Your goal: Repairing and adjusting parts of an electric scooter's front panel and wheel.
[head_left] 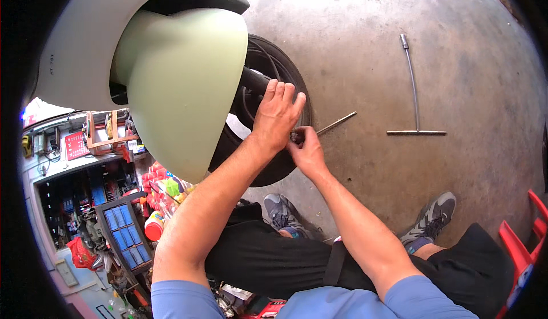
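Note:
A pale green front fender (pixel 182 85) curves over the black wheel (pixel 297 85) of a scooter or motorbike. My left hand (pixel 277 116) lies against the dark fork leg (pixel 255 80) beside the wheel, its fingers stretched out and its thumb hidden. Close below it, my right hand (pixel 309 154) has its fingers pinched at a small, dark, greasy-looking part (pixel 297 138) by the wheel. What that part is I cannot make out. A thin metal rod (pixel 338 122) sticks out to the right, just beyond my right fingers; its near end is hidden.
On the concrete floor (pixel 365 170) to the right lies a T-handle socket wrench (pixel 414 91). Red plastic legs (pixel 516 247) stand at the far right. At left are a cluttered shelf (pixel 68 190), a blue-compartment organizer (pixel 127 236) and a white bottle with a red cap (pixel 154 226).

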A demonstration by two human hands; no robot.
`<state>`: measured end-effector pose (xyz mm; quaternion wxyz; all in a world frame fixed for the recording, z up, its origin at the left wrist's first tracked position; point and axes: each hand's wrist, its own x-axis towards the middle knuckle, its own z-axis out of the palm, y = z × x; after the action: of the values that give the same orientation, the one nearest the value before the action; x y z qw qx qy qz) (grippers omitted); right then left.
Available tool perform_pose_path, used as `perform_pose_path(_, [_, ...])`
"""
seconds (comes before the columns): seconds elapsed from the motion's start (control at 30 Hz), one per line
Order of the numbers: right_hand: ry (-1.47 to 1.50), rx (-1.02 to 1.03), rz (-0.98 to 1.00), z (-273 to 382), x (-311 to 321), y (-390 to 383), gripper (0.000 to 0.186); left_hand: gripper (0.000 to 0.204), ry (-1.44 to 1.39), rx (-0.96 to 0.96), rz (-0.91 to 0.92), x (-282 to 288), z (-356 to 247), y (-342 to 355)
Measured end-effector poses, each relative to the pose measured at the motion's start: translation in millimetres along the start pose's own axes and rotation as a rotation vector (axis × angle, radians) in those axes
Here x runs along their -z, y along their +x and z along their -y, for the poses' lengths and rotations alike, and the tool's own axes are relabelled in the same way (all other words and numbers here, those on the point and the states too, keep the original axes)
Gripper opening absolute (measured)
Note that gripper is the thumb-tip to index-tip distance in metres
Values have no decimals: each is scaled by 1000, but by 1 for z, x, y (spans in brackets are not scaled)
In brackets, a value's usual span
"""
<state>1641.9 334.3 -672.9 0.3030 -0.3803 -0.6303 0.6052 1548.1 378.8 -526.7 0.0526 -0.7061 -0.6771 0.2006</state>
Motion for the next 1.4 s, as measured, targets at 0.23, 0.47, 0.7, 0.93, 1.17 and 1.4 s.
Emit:
perform_pose_path(0.23, [191,-267,163,3,5,0,50,60,-37,5,27,-2,-1,-4])
perform_pose_path(0.47, [454,-449,74,-8,13,2,34,59,17,0,16,-2,1,-3])
perform_pose_path(0.7, [413,-531,65,-10,19,5,27,58,60,-20,21,-1,-1,-2])
perform_pose_path(0.93, [631,-765,208,-3,21,13,43,60,56,-9,31,-1,1,-3])
perform_pose_path(1.17, [308,-402,85,-6,5,7,33,60,-2,-3,17,0,2,-3])
perform_pose_path(1.4, [-37,38,-16,3,-1,5,26,55,46,-18,-20,0,2,0])
